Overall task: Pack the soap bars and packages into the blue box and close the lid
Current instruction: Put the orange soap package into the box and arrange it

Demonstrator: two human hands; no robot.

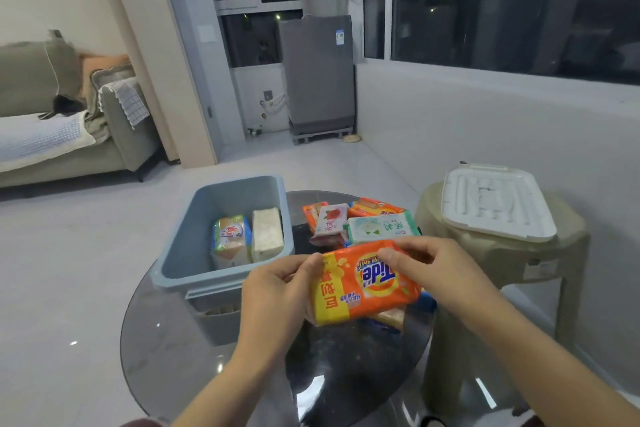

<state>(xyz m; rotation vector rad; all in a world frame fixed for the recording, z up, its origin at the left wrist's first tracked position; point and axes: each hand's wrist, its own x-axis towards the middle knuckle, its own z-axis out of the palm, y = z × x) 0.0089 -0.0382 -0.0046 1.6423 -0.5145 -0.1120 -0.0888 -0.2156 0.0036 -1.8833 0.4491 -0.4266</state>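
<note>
Being held by both hands above the round glass table (pixel 194 340): orange Tide package (pixel 363 282), left hand (pixel 277 291) pinching its yellow end, right hand (pixel 426 267) gripping the top edge. Blue box (pixel 180 253) is sitting open just left of it, two soap bars (pixel 247 241) standing inside. More packages (pixel 360 222) are being left piled behind. White lid (pixel 495 201) is resting on the beige stool (pixel 519 253), right.
</note>
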